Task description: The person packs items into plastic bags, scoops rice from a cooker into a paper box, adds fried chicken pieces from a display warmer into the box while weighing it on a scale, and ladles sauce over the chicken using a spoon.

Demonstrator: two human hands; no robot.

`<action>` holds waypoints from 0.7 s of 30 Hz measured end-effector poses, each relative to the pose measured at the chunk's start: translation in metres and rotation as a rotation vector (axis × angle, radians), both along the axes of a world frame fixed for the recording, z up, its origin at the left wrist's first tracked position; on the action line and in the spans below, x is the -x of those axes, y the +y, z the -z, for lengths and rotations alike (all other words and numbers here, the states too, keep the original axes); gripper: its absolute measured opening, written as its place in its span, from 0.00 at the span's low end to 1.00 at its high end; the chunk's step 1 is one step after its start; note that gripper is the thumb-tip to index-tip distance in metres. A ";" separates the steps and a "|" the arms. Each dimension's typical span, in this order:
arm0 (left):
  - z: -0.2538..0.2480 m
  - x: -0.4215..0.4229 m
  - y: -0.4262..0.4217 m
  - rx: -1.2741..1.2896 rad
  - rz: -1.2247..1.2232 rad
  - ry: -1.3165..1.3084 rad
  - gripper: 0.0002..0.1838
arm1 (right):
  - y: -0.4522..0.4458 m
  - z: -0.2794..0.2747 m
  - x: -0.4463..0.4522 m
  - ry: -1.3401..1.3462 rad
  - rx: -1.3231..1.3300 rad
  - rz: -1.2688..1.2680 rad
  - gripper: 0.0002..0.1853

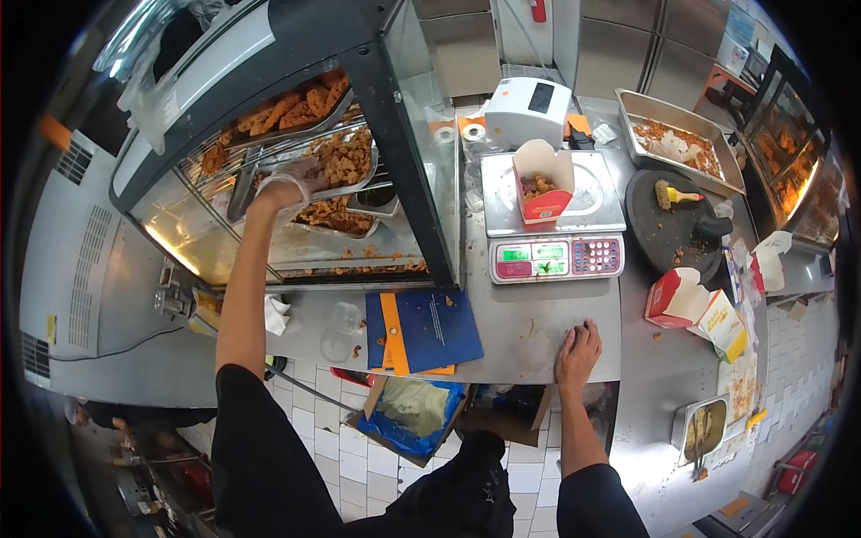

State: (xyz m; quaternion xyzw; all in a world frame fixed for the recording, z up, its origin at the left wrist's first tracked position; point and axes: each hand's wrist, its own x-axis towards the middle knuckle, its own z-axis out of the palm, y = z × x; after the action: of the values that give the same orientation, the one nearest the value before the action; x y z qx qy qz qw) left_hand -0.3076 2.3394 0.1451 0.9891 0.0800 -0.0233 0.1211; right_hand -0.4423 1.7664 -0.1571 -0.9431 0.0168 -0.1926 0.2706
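Note:
My left hand (289, 186), in a clear plastic glove, reaches into the heated display case (371, 76). It is over a metal tray of small fried pieces (345, 159); its fingers are blurred, and whether they grip anything is unclear. Another tray of fried pieces (336, 216) lies just below, beside a small metal container with dark contents (375, 197). My bare right hand (578, 352) rests on the steel counter (516, 327) near its front edge, fingers loosely extended, holding nothing. Ahead of it, an open red box (543, 188) with fried pieces inside stands on the scale (556, 257).
Larger fried pieces (300, 108) fill the upper tray. A blue folder (426, 330) lies on the counter. To the right are a round dark board (659, 238) with a yellow-handled brush (677, 195), open boxes (677, 299), a metal pan (700, 430) and a large tray (682, 143). A white printer (527, 111) stands behind the scale.

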 end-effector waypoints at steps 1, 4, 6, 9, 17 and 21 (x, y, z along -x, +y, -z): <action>0.001 -0.004 0.002 -0.054 -0.019 0.019 0.35 | 0.000 0.001 0.000 -0.002 -0.002 0.002 0.11; -0.001 -0.006 -0.001 -0.212 -0.052 0.058 0.33 | -0.001 0.002 0.000 -0.010 -0.007 -0.003 0.11; -0.005 -0.005 -0.007 -0.316 -0.024 0.064 0.32 | -0.001 0.002 -0.001 -0.015 -0.012 -0.003 0.11; -0.016 0.000 -0.024 -0.306 -0.034 0.087 0.32 | -0.002 0.002 -0.001 -0.032 -0.006 0.002 0.10; -0.013 0.019 -0.027 -0.296 0.012 -0.180 0.24 | -0.002 -0.001 0.000 -0.013 0.003 -0.001 0.10; -0.004 0.042 -0.033 -0.506 0.049 -0.426 0.25 | -0.002 -0.001 -0.001 -0.025 -0.017 -0.001 0.10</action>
State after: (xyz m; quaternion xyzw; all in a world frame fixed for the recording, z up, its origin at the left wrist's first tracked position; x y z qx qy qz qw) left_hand -0.3500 2.3063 0.1495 0.9721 0.0322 0.2018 -0.1152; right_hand -0.4417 1.7644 -0.1563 -0.9382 0.0145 -0.2040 0.2792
